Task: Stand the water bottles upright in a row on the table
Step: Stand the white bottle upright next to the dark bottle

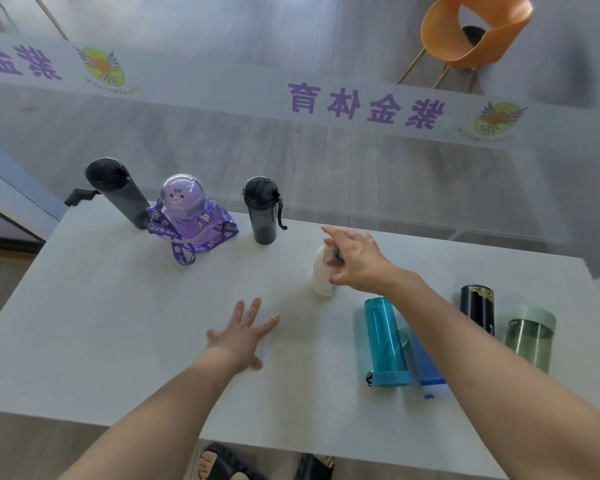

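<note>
Along the far edge of the white table [118, 323] three bottles stand upright: a tall dark grey bottle [118, 192], a purple bottle [187, 209] with a dome lid and a strap, and a smoky black bottle [262, 213]. To their right stands a small white bottle [321, 275]; my right hand [357, 261] is over its top, thumb beside it and fingers spread. My left hand [243, 336] hovers open above the table's middle, holding nothing. At the right lie a teal bottle [385, 341], a blue bottle [426, 365] partly under my forearm, a black bottle [477, 306] and a green bottle [530, 337].
A glass wall with purple lettering [364, 105] runs just behind the table's far edge. An orange chair [471, 32] stands beyond it. My feet in black sandals [229, 462] show below the table's near edge.
</note>
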Motion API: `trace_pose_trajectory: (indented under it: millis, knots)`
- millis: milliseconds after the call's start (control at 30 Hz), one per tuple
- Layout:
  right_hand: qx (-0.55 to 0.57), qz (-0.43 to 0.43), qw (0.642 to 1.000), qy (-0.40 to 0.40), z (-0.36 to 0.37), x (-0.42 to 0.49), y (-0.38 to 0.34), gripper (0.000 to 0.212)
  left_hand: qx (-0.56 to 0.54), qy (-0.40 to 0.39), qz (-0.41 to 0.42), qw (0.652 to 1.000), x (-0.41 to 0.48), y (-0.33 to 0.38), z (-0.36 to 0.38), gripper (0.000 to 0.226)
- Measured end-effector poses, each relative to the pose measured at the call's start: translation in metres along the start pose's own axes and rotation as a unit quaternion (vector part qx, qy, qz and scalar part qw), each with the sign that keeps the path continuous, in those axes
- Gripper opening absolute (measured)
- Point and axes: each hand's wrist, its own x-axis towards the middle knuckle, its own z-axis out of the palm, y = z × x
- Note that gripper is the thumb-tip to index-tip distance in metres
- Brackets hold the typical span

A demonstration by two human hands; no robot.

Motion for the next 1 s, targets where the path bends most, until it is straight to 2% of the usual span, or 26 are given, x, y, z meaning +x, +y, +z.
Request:
trace_pose_trajectory:
  millis: [100, 200, 267, 333, 433, 567, 667, 867, 1000]
  knots:
    - [0.03, -0.025, 0.999, -0.007, 0.003, -0.007, 0.001, 0.093, 0.004, 0.001, -0.002, 1.0, 0.0, -0.001, 0.0, 0.109]
    - [0.026, -0.038, 0.993, 0.107, 0.017, -0.015, 0.007, 0.097, 0.008, 0.004, 0.0, 1.0, 0.0, 0.0, 0.0, 0.107]
    - [0.034, -0.003, 0.982, 0.187, 0.028, -0.021, 0.011, 0.105, 0.006, 0.003, -0.002, 1.0, 0.0, 0.003, -0.004, 0.1]
    - [0.08, 0.056, 0.972, 0.212, 0.039, -0.029, 0.01, 0.11, 0.002, 0.021, -0.007, 1.0, 0.0, 0.007, -0.008, 0.092]
    - [0.154, 0.119, 0.965, 0.177, 0.054, -0.033, 0.003, 0.113, -0.026, 0.064, -0.028, 0.997, 0.006, 0.013, -0.013, 0.094]
    - [0.215, 0.102, 0.954, 0.182, 0.066, -0.026, 0.007, 0.087, -0.042, 0.063, -0.045, 0.996, 0.015, 0.022, -0.015, 0.109]
    - [0.302, 0.103, 0.931, 0.177, 0.066, -0.023, 0.016, 0.082, -0.061, 0.05, -0.051, 0.996, 0.019, 0.026, -0.015, 0.113]
    - [0.35, 0.079, 0.919, 0.163, 0.052, 0.013, 0.017, 0.076, -0.057, 0.045, -0.056, 0.996, 0.021, 0.029, -0.016, 0.113]
    - [0.345, 0.055, 0.928, 0.133, 0.038, 0.041, 0.01, 0.066, -0.064, 0.042, -0.054, 0.996, 0.023, 0.027, -0.015, 0.113]
